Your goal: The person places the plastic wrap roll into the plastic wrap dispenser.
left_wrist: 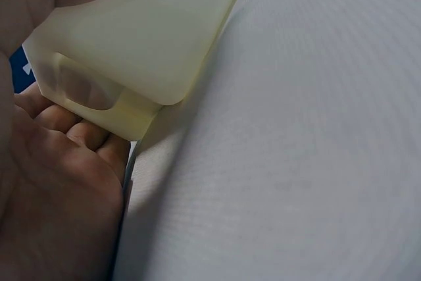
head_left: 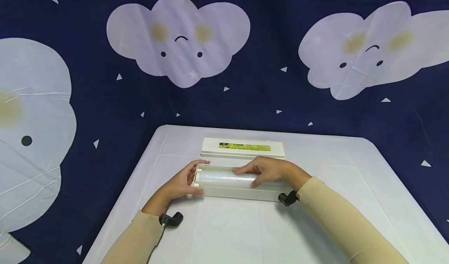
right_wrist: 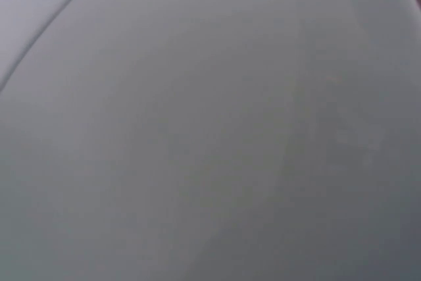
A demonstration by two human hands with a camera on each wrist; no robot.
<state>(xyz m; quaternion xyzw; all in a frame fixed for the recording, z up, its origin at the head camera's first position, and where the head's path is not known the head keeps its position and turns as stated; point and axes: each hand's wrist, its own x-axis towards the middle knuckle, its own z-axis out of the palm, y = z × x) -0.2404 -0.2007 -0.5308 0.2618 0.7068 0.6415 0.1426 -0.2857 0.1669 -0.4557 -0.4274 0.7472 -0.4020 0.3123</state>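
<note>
A long cream-white cling film box (head_left: 242, 194) lies uncovered on the white table, with a roll of clear cling film (head_left: 215, 178) inside it. At the box's left end my left hand (head_left: 179, 184) grips it, thumb along the front wall and fingers around the far side. The left wrist view shows that hand (left_wrist: 59, 195) close up, its fingers against the notched end of the box (left_wrist: 145, 37). From above, my right hand (head_left: 270, 168) holds the roll, thumb on the near side and fingers on the far side. A blurred pale surface fills the right wrist view.
Behind the box lies its flat white lid (head_left: 242, 154) with a yellow-green label. The white-covered table (head_left: 228, 229) has rounded far corners. A dark blue cloth (head_left: 266, 96) printed with clouds hangs beyond the far edge.
</note>
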